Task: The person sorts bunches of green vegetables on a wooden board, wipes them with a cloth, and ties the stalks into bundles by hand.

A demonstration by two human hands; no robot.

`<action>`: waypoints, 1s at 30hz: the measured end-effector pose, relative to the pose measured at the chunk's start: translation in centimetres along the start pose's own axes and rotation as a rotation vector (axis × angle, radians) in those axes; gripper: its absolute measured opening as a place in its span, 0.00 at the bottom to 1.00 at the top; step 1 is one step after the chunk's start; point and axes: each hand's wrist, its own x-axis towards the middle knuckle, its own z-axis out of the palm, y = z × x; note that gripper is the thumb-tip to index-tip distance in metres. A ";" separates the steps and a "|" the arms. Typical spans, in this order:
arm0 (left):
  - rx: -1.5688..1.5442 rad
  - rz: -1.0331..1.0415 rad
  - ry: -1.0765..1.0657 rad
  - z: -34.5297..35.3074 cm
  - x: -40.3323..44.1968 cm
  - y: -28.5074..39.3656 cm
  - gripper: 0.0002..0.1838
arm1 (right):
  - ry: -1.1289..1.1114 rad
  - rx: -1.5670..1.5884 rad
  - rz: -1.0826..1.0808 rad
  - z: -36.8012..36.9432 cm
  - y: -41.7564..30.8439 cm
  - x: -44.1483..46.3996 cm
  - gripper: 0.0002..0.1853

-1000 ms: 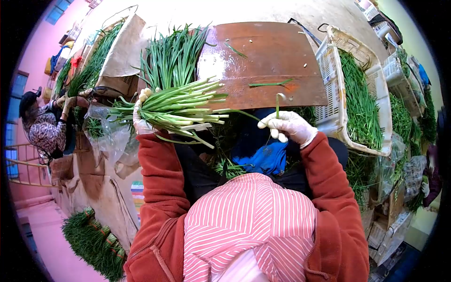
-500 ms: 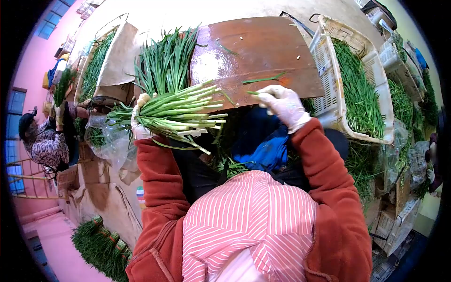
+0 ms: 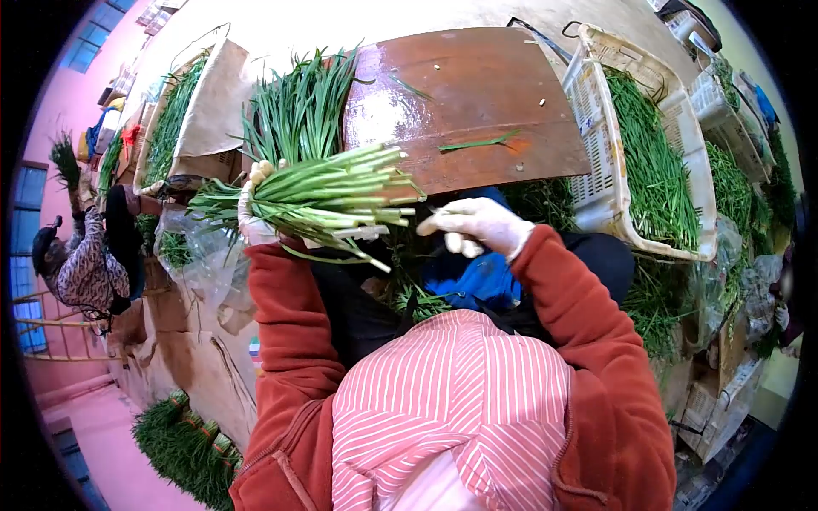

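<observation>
My gloved left hand point(image 3: 254, 209) is wrapped round a bunch of garlic chives point(image 3: 336, 187), their pale cut stems pointing right and green leaf ends hanging left. Just right of the stem ends is my gloved right hand point(image 3: 473, 226), its fingers curled together; whether anything sits between the fingertips cannot be made out. Beyond the bunch, a pile of loose garlic chives point(image 3: 302, 106) lies on the left part of the brown board point(image 3: 477, 85). A single green leaf point(image 3: 479, 143) rests on that board.
A white plastic crate point(image 3: 635, 209) of greens stands at the right, another crate point(image 3: 153, 162) at the left. Tied bundles point(image 3: 183, 447) lie on the floor at lower left. A co-worker point(image 3: 89, 264) at far left holds up greens. A blue cloth point(image 3: 477, 285) lies across my lap.
My right hand has moved left and down toward the stem ends, and the green piece in its fingers no longer shows. The co-worker's greens have shifted left.
</observation>
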 end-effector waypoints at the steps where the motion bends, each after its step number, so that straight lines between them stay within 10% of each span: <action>1: 0.019 -0.034 0.051 2.7 -0.8 0.0 0.08 | 0.016 -0.107 0.096 -2.0 1.0 -0.9 0.15; 6: 0.128 -0.018 0.158 5.2 1.9 -2.0 0.16 | 0.354 -1.336 0.704 -5.8 5.4 -2.2 0.25; 14: 0.150 -0.058 0.006 11.0 6.8 -9.4 0.12 | 0.667 -1.013 0.883 -13.1 9.8 3.9 0.30; 23: 0.070 -0.359 -0.178 8.1 11.2 -16.7 0.22 | 0.782 -0.826 0.513 -18.7 18.6 8.5 0.36; 30: 0.086 -0.433 -0.179 1.5 14.7 -18.6 0.23 | 0.711 -1.396 0.091 -21.8 25.5 12.6 0.35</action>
